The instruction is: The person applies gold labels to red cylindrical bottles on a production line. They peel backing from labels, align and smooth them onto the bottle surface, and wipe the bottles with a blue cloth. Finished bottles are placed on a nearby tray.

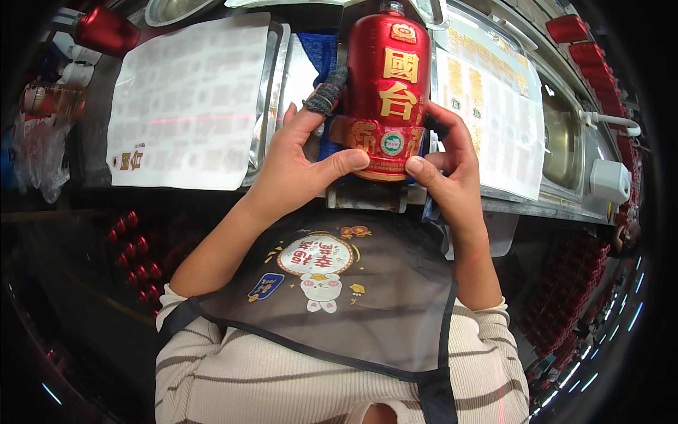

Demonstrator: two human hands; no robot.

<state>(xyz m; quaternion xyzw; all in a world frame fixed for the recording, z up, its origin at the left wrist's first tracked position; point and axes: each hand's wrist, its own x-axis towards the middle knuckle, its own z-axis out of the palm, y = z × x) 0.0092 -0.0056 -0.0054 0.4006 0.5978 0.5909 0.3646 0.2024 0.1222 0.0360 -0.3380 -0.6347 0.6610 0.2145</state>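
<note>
A glossy red bottle (378, 71) with raised gold characters and a dark neck stands on its support at the table's front edge, between my two hands. Around its lower part runs a red and gold label (387, 143) with a round green and white emblem. My left hand (304, 152) is closed on the bottle's left side, its thumb pressing the label near the lower edge. A dark knitted cover (327, 95) wraps one of its fingers. From the right, my right hand (450, 159) grips the bottle, thumb at the label's lower right and fingers partly hidden behind.
On the left lies a white backing sheet (191, 92) with a few gold stickers at its lower corner. Another sheet with gold stickers (487, 113) lies right, beside a metal basin (565, 141). A blue cloth (319, 53) sits behind my left hand. Red bottles (597, 63) line the far right.
</note>
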